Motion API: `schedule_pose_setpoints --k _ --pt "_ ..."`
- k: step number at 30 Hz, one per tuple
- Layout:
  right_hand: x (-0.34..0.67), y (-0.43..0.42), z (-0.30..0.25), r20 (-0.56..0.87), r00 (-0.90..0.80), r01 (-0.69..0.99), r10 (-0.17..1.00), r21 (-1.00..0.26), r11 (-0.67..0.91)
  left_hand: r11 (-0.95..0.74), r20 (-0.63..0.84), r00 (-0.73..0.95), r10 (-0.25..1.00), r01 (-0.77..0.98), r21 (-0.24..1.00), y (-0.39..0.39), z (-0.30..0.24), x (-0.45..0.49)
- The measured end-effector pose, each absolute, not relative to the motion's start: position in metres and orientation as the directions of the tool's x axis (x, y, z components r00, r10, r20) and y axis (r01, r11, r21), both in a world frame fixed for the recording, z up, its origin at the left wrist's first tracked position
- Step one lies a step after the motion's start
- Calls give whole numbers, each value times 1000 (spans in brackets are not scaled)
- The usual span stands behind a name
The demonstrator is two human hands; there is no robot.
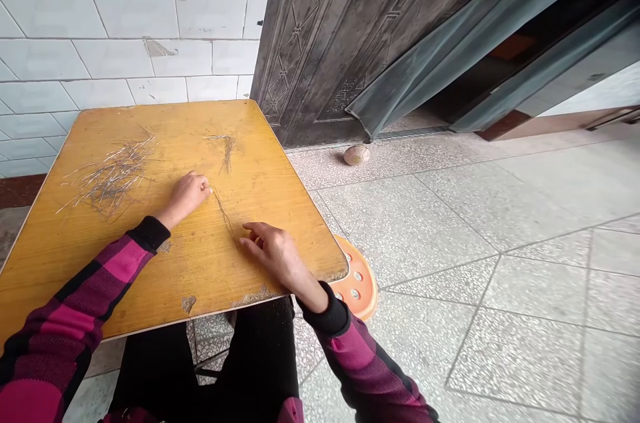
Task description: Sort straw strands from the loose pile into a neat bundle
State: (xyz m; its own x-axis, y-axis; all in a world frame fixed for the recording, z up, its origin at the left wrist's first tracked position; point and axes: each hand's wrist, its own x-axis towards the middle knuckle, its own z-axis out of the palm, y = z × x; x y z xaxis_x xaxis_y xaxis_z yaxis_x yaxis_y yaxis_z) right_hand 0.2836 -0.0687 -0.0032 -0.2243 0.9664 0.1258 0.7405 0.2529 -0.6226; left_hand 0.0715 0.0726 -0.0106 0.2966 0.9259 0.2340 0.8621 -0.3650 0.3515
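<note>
My left hand (189,197) is closed in a pinch near the middle of the table (210,263), gripping one end of a thin wire (226,215). From those fingertips the wire runs down and right toward my right hand (273,249). Thumb and forefinger of that hand are apart, close to the wire's lower end; whether they touch it I cannot tell. A loose heap of thin wires (113,176) lies to the left of my left hand. Beyond my hands is a smaller bunch of wires (229,151), several of them bent or crossed.
White wall tiles (135,9) stand behind the table. An orange stool (363,279) with holes sits by its right corner. A roundish object (357,155) lies on the floor near the dark carved door (320,43), beside a hanging curtain (440,49). The table's front edge is chipped.
</note>
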Motion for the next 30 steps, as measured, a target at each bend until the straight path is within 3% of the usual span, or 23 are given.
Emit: schedule_pose_setpoints --k 6,12,17,24,30 --pt "277 -79 -10 135 -241 776 961 -567 275 -419 110 407 907 898 130 76 6 79" --pt "278 -84 -21 221 -219 704 950 -639 311 -497 69 497 865 867 -31 83 13 88" --pt "279 -87 -29 310 -114 640 944 -704 308 -473 74 471 879 881 7 93 10 99" --pt "281 -89 -30 301 -94 634 949 -717 291 -409 177 389 904 907 97 89 9 106" --pt "283 -89 -30 296 -85 660 951 -698 277 -369 257 319 912 913 176 48 26 43"
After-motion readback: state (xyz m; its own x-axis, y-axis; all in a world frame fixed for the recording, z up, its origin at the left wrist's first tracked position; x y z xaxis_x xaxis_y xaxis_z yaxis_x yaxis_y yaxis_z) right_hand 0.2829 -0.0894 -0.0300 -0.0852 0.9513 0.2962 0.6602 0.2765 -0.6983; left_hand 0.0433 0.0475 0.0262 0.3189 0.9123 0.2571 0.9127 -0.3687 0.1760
